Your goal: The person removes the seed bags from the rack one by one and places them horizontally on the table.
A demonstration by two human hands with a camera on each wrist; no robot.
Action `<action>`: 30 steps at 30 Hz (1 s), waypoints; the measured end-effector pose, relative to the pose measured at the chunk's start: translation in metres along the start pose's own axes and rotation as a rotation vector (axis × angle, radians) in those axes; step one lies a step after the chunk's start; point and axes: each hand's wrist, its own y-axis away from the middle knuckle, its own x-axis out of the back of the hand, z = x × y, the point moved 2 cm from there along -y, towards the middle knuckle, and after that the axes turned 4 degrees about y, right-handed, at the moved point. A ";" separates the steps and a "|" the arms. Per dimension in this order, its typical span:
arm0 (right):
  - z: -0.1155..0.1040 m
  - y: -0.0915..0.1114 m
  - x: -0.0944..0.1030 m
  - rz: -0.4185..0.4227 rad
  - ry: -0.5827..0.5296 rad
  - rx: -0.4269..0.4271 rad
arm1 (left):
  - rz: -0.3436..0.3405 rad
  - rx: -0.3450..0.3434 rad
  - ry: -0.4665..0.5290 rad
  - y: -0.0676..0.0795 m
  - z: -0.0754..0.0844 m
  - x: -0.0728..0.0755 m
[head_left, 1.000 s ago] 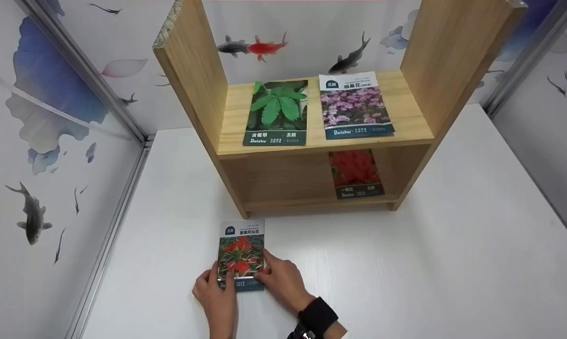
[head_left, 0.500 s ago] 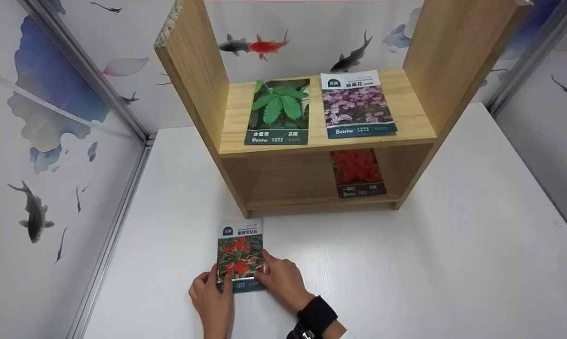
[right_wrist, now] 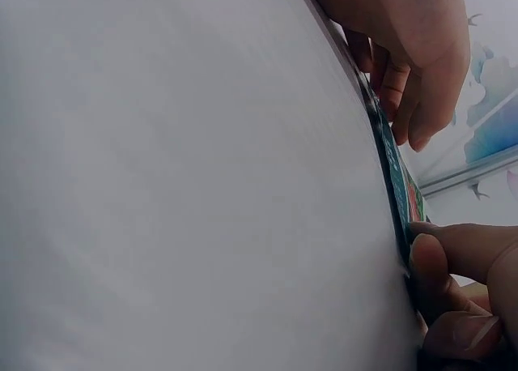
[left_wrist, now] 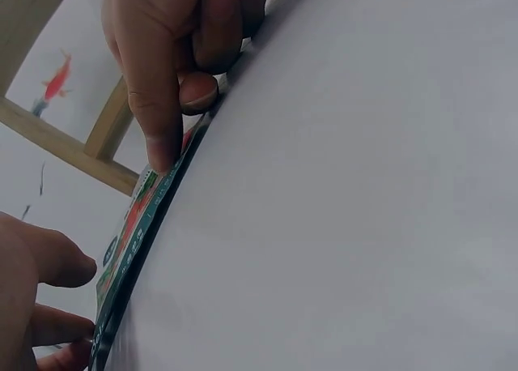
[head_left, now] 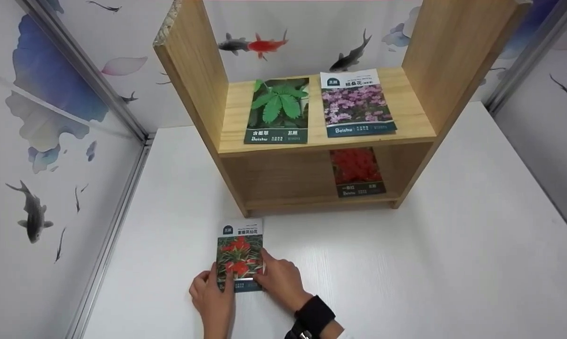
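On the white table, just in front of the wooden shelf's left foot, lies a seed packet [head_left: 240, 247] with red flowers, a white top and a dark teal bottom band. My right hand [head_left: 283, 284] pinches its lower right edge, thumb on the printed face and fingers at the side. My left hand [head_left: 212, 299] is at the lower left corner, fingers along the edge. In the left wrist view, the left thumb [left_wrist: 73, 266] stands a little off the packet's face. The right wrist view shows the packet [right_wrist: 396, 181] edge-on between both hands.
A wooden shelf [head_left: 326, 148] stands behind the packet. Its upper board bears a green-leaf seed packet [head_left: 278, 110] and a pink-flower one [head_left: 356, 106]. A red-flower packet [head_left: 358, 169] lies at the lower level's right. Walls with painted fish surround the table [head_left: 382, 273].
The left hand and the red-flower packet on the table have shifted slightly left. The right hand keeps its hold at the edge, and the shelf's packets stay in place.
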 end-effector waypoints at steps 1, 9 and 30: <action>0.001 0.000 0.000 -0.005 -0.015 -0.003 | -0.004 0.008 0.003 0.000 0.000 0.000; 0.013 0.000 0.001 -0.113 -0.342 -0.078 | -0.005 0.084 0.097 0.002 0.001 0.002; 0.023 0.015 0.034 -0.084 -1.031 -0.062 | 0.135 0.049 0.267 0.014 -0.002 0.007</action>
